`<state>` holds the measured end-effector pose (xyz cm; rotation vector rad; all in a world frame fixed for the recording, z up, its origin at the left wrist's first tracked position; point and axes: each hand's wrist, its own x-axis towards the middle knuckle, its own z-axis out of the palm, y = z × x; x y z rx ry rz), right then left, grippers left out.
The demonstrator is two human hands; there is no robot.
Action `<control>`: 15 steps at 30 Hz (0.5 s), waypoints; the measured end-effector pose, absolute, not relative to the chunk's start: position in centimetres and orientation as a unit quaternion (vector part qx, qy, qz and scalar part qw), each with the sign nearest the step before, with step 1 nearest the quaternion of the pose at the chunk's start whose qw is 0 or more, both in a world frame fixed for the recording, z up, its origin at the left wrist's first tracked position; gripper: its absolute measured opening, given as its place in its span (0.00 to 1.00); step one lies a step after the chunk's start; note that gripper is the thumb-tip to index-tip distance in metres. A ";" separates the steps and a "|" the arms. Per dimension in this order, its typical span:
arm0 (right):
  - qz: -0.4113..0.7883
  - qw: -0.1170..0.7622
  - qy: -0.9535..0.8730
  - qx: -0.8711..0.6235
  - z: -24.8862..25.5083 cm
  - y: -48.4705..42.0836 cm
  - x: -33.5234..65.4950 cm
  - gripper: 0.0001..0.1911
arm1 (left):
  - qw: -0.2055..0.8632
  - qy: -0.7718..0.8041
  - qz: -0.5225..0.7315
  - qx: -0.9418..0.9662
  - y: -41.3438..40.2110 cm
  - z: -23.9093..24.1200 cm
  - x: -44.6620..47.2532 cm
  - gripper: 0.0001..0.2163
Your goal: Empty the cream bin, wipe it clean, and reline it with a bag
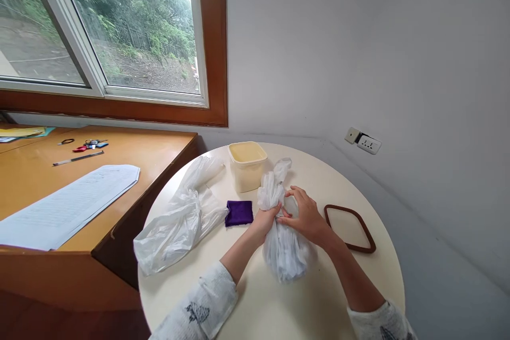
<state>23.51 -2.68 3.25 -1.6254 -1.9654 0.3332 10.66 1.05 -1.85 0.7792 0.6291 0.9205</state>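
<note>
A filled translucent plastic bag (286, 255) lies on the round white table (255, 303), its gathered neck pointing away from me. My left hand (265, 219) is closed round that neck. My right hand (305, 215) rests on the bag just beside it, fingers curled and pinching the plastic. A folded purple cloth (239, 213) lies just left of my left hand. Behind the bag stands an open cream plastic tub (247, 166).
An empty crumpled plastic bag (179, 220) sprawls across the table's left side. A brown-rimmed lid (349, 228) lies to the right. A wooden desk (48, 170) on the left carries papers (67, 204), a pen and keys. A wall socket (368, 143) sits at right.
</note>
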 end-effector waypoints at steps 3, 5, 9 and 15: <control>0.168 0.289 -0.771 -0.541 4.3 -3.3 24.1 0.25 | 0.755 0.292 0.435 0.395 1.2 -2.0 10.6 0.13; 0.147 0.296 -0.787 -0.521 4.9 -3.4 24.5 0.24 | 0.747 0.291 0.423 0.423 1.3 -1.9 10.5 0.14; 0.042 0.211 -0.849 -0.483 6.2 -2.7 25.0 0.35 | 0.735 0.287 0.372 0.490 1.2 -1.3 10.1 0.16; -0.039 0.088 -0.909 -0.405 6.9 -1.0 24.4 0.45 | 0.703 0.286 0.280 0.588 0.4 0.5 9.2 0.13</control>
